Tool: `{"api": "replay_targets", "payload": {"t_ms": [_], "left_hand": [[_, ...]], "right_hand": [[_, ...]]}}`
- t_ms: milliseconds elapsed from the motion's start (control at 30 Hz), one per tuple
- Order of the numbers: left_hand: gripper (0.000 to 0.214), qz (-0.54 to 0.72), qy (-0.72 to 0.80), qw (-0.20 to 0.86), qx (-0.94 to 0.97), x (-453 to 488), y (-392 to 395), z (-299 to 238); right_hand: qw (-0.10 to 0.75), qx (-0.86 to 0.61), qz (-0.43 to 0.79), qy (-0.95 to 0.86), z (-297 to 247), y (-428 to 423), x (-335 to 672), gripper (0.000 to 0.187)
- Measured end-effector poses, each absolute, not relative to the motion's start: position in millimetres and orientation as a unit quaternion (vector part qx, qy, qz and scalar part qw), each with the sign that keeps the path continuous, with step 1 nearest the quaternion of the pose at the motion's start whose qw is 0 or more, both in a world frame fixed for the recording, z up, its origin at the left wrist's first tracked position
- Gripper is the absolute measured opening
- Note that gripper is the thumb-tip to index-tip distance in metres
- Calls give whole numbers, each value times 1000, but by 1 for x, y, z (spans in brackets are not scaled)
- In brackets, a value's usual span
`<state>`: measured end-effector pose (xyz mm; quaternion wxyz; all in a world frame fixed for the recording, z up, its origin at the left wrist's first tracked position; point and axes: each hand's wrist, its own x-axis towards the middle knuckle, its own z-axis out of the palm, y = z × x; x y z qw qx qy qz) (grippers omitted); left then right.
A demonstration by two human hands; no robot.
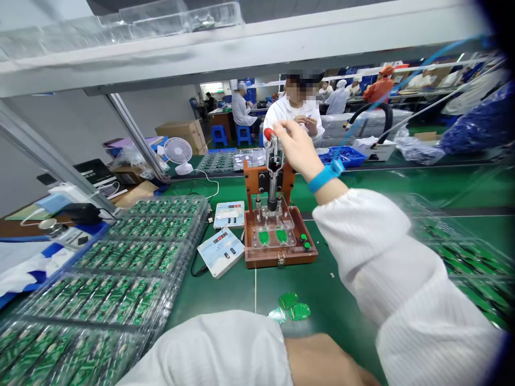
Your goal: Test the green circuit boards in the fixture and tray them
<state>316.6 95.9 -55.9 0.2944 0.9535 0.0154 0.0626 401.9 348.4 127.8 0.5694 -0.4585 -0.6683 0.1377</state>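
Note:
My right hand (296, 147) reaches forward and is closed round the red-tipped lever (272, 145) of a brown press fixture (277, 225), with a blue band on the wrist. Two green circuit boards (272, 236) lie under the fixture's clear plate. My left hand (325, 362) is at the bottom edge, only its back and the white sleeve showing, fingers out of sight. Three loose green round boards (293, 310) lie on the green mat just beyond it.
Clear trays of green boards (120, 279) are stacked at the left. Two small meter boxes (221, 249) sit beside the fixture. A small white fan (179, 153) stands behind. More trays (475, 257) are at the right. Other people work across the bench.

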Motion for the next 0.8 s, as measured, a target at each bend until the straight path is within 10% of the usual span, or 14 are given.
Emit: {"api": "replay_targets", "payload": {"t_ms": [300,800], "left_hand": [[29,441,429,99,782,234,193,-33],[25,438,496,84,745,225,217,-64]], "right_hand": [[503,-517,93,-686,-33,234,444,24],[456,-513,199,-699,-50,222,423,19]]}}
